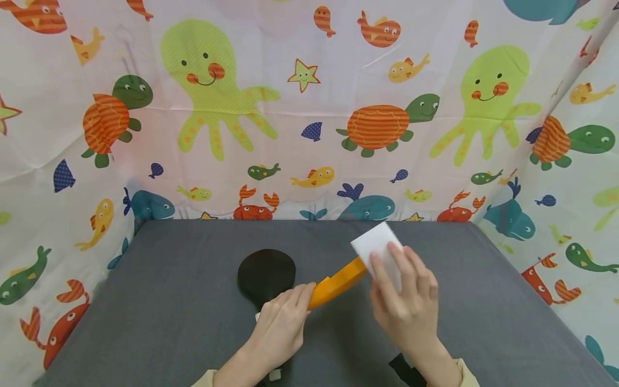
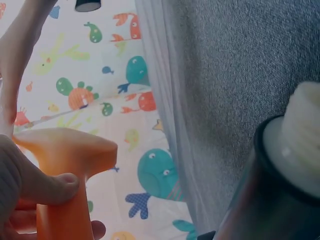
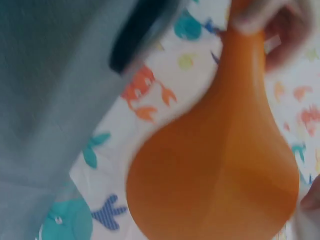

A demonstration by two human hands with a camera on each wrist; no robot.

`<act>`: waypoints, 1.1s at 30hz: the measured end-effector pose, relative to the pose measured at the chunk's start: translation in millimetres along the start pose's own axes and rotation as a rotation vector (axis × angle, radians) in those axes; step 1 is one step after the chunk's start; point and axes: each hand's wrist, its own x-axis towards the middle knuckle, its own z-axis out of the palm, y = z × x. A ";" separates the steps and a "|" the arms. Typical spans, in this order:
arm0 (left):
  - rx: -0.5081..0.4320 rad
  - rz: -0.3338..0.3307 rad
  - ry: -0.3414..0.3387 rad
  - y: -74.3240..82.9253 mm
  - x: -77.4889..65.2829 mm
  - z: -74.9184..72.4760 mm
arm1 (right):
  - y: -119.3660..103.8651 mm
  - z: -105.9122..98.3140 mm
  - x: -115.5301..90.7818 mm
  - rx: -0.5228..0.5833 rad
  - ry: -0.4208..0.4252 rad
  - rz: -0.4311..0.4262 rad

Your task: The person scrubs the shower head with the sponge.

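Observation:
My left hand (image 1: 282, 325) grips the narrow handle of an orange paddle-shaped thing (image 1: 337, 284), its thumb laid across the handle in the left wrist view. The handle ends there in a sideways lip. A broad, rounded end (image 3: 215, 175) fills much of the right wrist view. My right hand (image 1: 408, 303) holds a white rectangular pad (image 1: 376, 242) against or just over the far end of the orange thing; whether they touch is unclear. Beside the left hand lies a black round-headed thing (image 1: 266, 271) that tapers toward me, partly hidden by that hand.
The grey tabletop (image 1: 483, 317) reaches back to a white curtain (image 1: 300, 161) printed with sea animals, which also hangs along both sides. At the right of the left wrist view, close up, a dark cylinder (image 2: 260, 200) carries a whitish threaded neck (image 2: 305, 125).

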 end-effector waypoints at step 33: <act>-0.818 -0.115 0.014 14.9 4.0 -3.0 | 24.0 -20.5 -18.2 1.096 -0.152 1.088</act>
